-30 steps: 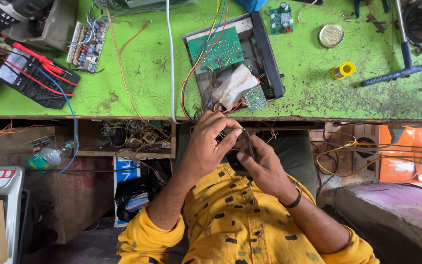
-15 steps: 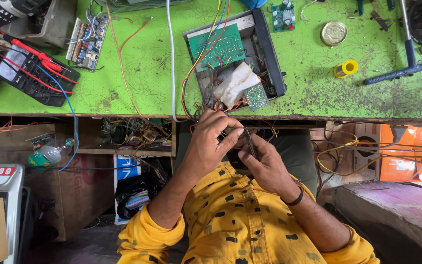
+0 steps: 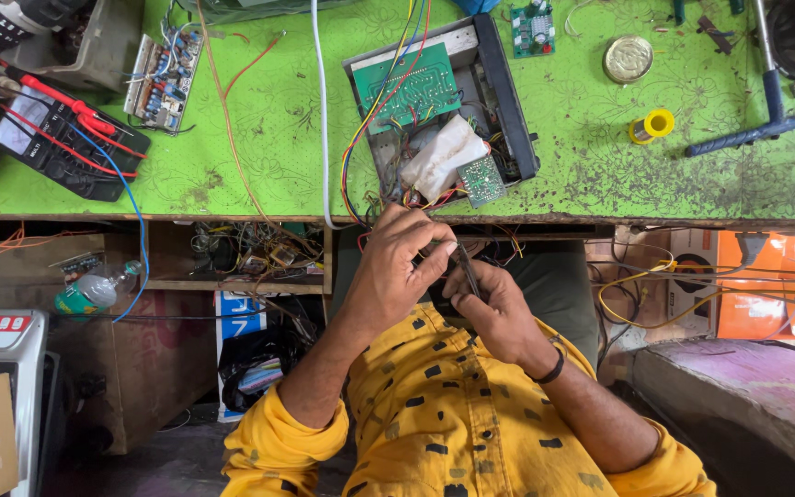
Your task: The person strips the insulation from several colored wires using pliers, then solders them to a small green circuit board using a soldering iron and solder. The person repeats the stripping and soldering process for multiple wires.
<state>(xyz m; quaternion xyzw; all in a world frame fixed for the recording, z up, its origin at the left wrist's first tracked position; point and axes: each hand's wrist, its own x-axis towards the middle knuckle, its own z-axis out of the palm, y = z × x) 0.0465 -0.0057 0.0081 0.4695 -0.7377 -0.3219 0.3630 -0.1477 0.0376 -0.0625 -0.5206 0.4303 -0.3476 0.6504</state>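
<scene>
Both hands work below the counter edge, in front of the opened chassis. Right hand pinches a slim dark tool; left hand curls beside it, grip contents hidden. Tool's long axis runs near-upright in frame, tip toward the wire bundle. Best kept steady, wrists braced together, wires slack.

Bright, even daylight; sharp, mild wide-angle distortion.
</scene>
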